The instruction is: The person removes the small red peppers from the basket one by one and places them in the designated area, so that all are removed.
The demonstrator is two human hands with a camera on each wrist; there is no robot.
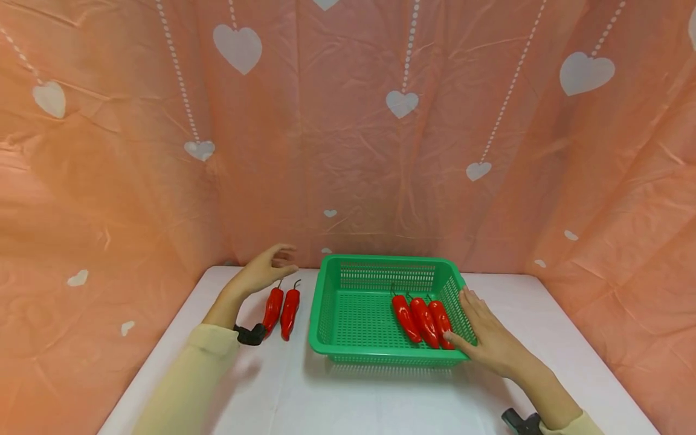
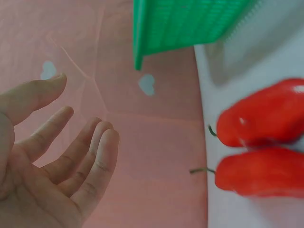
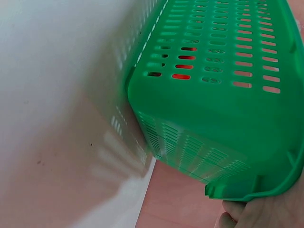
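Note:
My left hand (image 1: 267, 269) hovers above the stem ends of two red chili peppers lying on the white table at left. Its fingers are loosely bent and apart, with nothing between them; the left wrist view shows the hand (image 2: 61, 166) away from the left pepper (image 2: 263, 172) and the right pepper (image 2: 266, 114). A green plastic basket (image 1: 391, 351) stands to the right, with three red chili peppers (image 1: 424, 322) side by side in its right part. My right hand (image 1: 492, 338) rests on the basket's right rim, fingers extended along it and thumb reaching over the near corner.
The white table (image 1: 353, 402) runs up to a pink-orange curtain (image 1: 348, 151) with white hearts at the back and sides. A dark strap mount (image 1: 250, 334) is on the left wrist, another (image 1: 522, 422) on the right.

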